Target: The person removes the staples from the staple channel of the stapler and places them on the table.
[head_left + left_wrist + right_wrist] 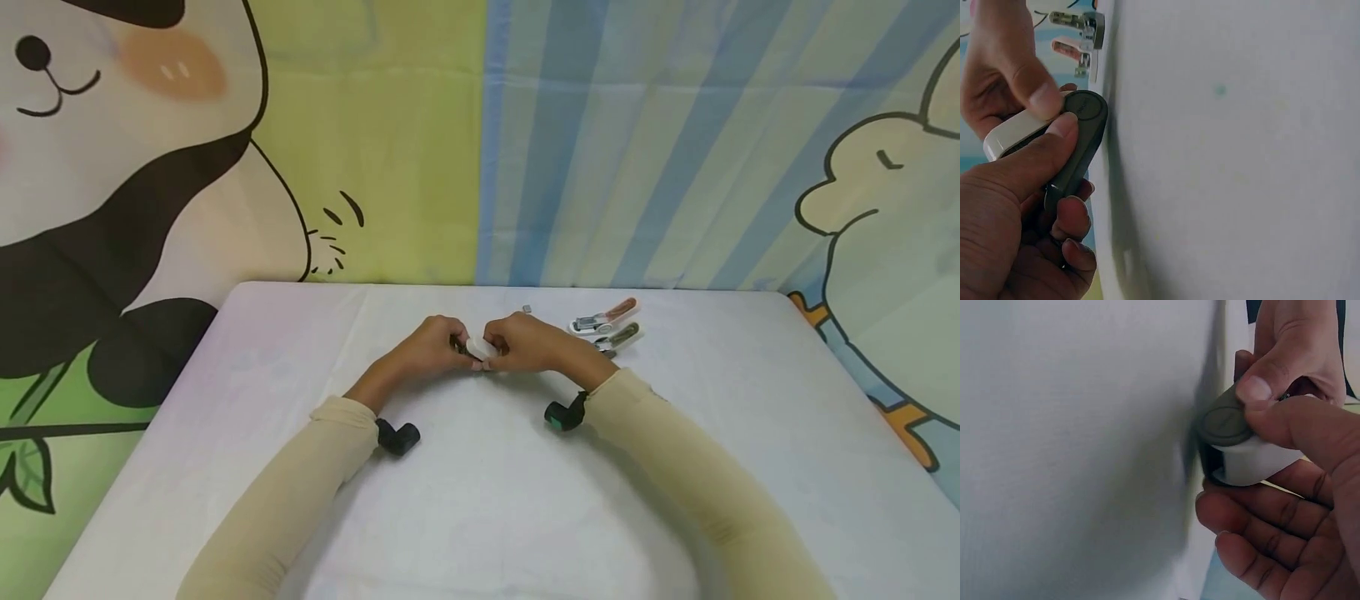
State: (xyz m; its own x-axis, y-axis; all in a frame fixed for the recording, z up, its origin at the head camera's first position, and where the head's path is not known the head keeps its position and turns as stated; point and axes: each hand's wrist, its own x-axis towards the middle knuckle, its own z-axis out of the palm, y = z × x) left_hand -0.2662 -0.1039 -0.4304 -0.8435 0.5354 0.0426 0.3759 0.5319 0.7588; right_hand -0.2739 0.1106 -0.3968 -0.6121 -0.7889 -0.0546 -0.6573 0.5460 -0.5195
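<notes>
Between my two hands is a folding nail clipper (1088, 125), with a dark green arm and a white body joined at a round pivot. My left hand (432, 344) pinches the green arm (1075, 169), its thumb lying along it near the pivot. My right hand (528, 342) grips the white body (1254, 461), thumb pressed beside the pivot disc (1225, 425). The two thumbs meet at the pivot. Arm and body stand at an angle to each other. The clipper is held up close over the far part of the white table.
Right of my right hand lie a pink-and-white nail clipper (606, 317) and a green-and-white one (618, 337), both unfolded with metal showing. A tiny grey piece (527, 309) lies near the back edge of the white table (480, 500). Behind hangs a patterned curtain (420, 150).
</notes>
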